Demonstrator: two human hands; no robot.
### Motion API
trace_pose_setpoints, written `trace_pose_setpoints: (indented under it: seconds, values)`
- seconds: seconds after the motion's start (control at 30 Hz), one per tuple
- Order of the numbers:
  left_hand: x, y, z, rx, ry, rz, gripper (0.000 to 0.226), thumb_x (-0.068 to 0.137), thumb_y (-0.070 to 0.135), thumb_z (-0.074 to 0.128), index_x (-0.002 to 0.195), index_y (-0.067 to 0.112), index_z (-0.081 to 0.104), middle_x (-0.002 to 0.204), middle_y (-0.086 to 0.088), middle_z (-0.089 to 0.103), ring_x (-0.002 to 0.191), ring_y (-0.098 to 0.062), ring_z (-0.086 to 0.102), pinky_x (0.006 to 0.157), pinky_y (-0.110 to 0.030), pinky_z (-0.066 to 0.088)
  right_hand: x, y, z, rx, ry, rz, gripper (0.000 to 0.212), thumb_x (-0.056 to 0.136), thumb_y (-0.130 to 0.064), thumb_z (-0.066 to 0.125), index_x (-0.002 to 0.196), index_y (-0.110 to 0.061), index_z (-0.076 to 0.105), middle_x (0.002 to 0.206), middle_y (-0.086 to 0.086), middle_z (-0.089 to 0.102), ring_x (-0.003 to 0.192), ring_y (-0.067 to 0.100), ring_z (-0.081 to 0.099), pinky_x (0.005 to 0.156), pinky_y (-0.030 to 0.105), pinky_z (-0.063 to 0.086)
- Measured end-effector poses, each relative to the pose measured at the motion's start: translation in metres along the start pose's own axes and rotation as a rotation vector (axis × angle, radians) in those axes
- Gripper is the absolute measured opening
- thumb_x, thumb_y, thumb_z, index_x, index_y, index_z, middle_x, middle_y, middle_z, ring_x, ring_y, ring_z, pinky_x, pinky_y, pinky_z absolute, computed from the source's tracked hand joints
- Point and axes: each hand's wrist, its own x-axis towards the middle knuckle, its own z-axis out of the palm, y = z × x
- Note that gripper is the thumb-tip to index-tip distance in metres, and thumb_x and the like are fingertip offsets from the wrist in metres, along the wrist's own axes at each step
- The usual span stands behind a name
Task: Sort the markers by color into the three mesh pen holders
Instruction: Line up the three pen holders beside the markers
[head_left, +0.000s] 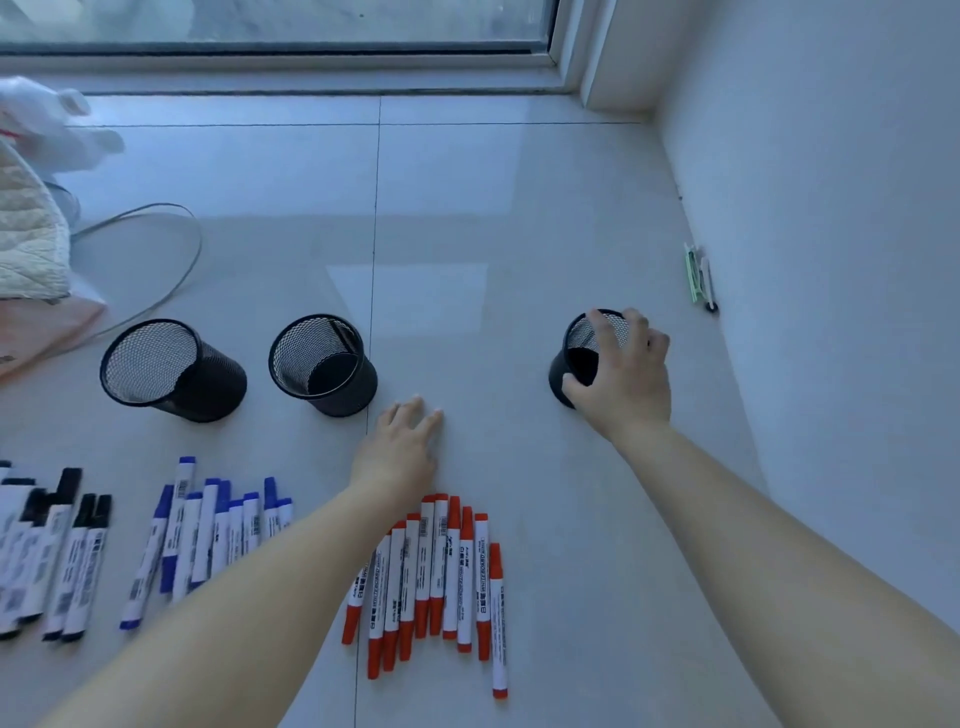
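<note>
Right hand is clamped over the right holder, fingers curled across its rim and thumb down its near side, the cup standing upright on the floor. Well off to that hand's left stand the middle holder and the left holder, both upright, all three showing bare mesh inside. Left hand lies flat on the tile, fingers straight and relaxed, gripping nothing, just right of the middle holder. Under that wrist, toward the person, the red markers lie side by side; left of the forearm sit the blue markers, then the black markers at the edge. Beyond the right hand, a small green-and-white object rests against the wall
</note>
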Motion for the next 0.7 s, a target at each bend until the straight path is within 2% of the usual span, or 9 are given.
trace_pose_setpoints:
  seconds: [0.13, 0.27, 0.37, 0.57, 0.63, 0.7]
  values:
    - [-0.015, -0.006, 0.003, -0.11, 0.043, -0.036, 0.05, 0.092, 0.023, 0.043, 0.141, 0.022, 0.032, 0.152, -0.002, 0.023, 0.139, -0.02, 0.019, 0.109, -0.034, 0.027, -0.013, -0.04, 0.014, 0.033, -0.036, -0.098, 0.076, 0.074, -0.04, 0.066, 0.14, -0.027, 0.03, 0.146, 0.008, 0.023, 0.124, 0.036, 0.026, 0.093, 0.043, 0.044]
    - [-0.032, -0.019, 0.004, -0.17, 0.084, -0.09, 0.049, 0.092, 0.024, 0.044, 0.14, 0.023, 0.034, 0.147, 0.0, 0.028, 0.133, -0.019, 0.029, 0.102, -0.033, 0.035, -0.02, -0.075, 0.026, 0.055, -0.066, -0.162, 0.077, 0.072, -0.039, 0.067, 0.139, -0.029, 0.029, 0.146, 0.006, 0.022, 0.121, 0.035, 0.028, 0.094, 0.041, 0.044]
    - [-0.04, -0.032, 0.003, -0.213, 0.116, -0.133, 0.047, 0.092, 0.026, 0.046, 0.138, 0.024, 0.036, 0.144, 0.002, 0.033, 0.127, -0.018, 0.037, 0.094, -0.034, 0.041, -0.023, -0.094, 0.034, 0.053, -0.066, -0.191, 0.079, 0.072, -0.04, 0.066, 0.14, -0.031, 0.028, 0.146, 0.005, 0.021, 0.119, 0.034, 0.029, 0.088, 0.038, 0.045]
    - [-0.056, -0.049, 0.002, -0.337, 0.158, -0.205, 0.044, 0.092, 0.026, 0.048, 0.135, 0.024, 0.041, 0.138, 0.002, 0.037, 0.102, -0.019, 0.054, 0.077, -0.029, 0.047, -0.026, -0.114, 0.039, 0.028, -0.068, -0.186, 0.08, 0.071, -0.043, 0.067, 0.139, -0.03, 0.027, 0.144, 0.006, 0.022, 0.116, 0.035, 0.031, 0.083, 0.038, 0.048]
    - [-0.061, -0.051, 0.003, -0.379, 0.152, -0.214, 0.042, 0.092, 0.025, 0.047, 0.134, 0.024, 0.041, 0.137, 0.002, 0.04, 0.102, -0.017, 0.055, 0.075, -0.027, 0.047, -0.031, -0.115, 0.039, 0.031, -0.069, -0.184, 0.08, 0.071, -0.045, 0.067, 0.139, -0.029, 0.028, 0.143, 0.007, 0.022, 0.115, 0.035, 0.031, 0.085, 0.04, 0.049]
    - [-0.066, -0.051, 0.006, -0.406, 0.125, -0.226, 0.04, 0.094, 0.023, 0.043, 0.133, 0.023, 0.042, 0.133, 0.001, 0.046, 0.105, -0.017, 0.054, 0.078, -0.03, 0.048, -0.034, -0.115, 0.038, 0.051, -0.097, -0.179, 0.083, 0.07, -0.05, 0.067, 0.14, -0.029, 0.028, 0.144, 0.006, 0.022, 0.119, 0.034, 0.03, 0.09, 0.044, 0.045]
